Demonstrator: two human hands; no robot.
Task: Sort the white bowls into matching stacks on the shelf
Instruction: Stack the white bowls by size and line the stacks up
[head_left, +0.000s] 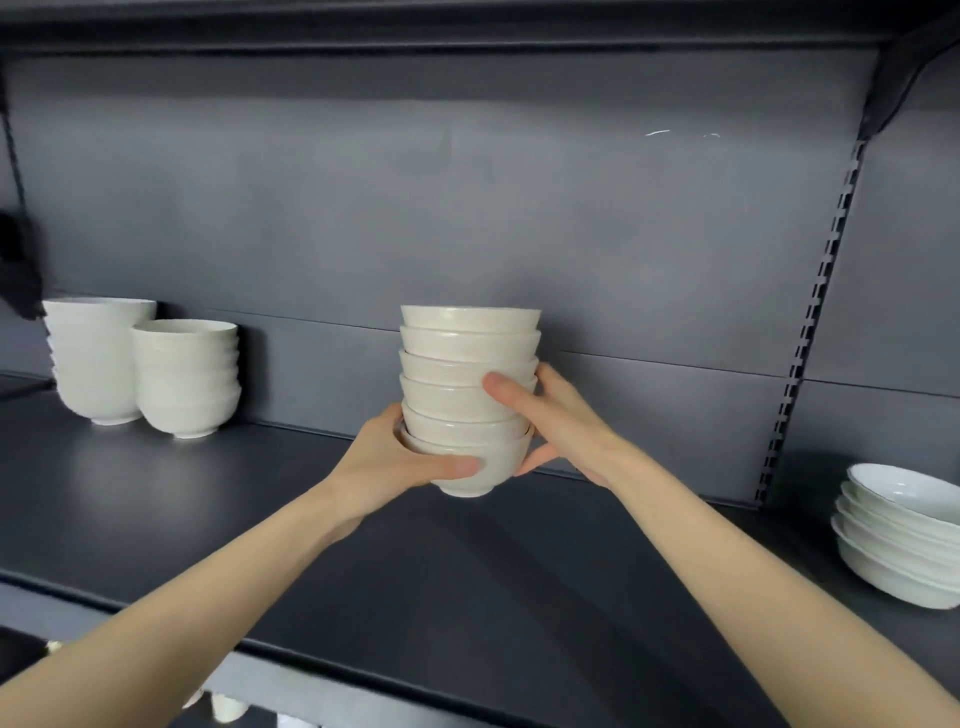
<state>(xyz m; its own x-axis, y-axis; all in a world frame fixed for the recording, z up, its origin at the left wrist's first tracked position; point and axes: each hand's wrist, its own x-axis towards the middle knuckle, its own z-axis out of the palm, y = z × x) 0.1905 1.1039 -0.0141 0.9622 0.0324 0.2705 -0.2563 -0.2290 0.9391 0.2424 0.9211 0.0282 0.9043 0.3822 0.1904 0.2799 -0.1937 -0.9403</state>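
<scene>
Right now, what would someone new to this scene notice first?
The stack of cream bowls at centre, gripped by the left hand at its base and the right hand higher up. Far left, a wider white stack and a narrower white stack stand side by side on the dark shelf; a stack of shallow bowls sits at the right edge.

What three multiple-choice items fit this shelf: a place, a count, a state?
1. Where do the shallow bowls sit on the shelf? A left end; B right end; C middle.
2. How many stacks stand free of any hand? A three; B one; C five.
3. The middle stack is: A tipped over; B untouched; C gripped by the left hand and right hand.
Answers: B, they lie at the right edge; A, two left stacks plus the shallow one; C, fingers curl round it from both sides.
</scene>
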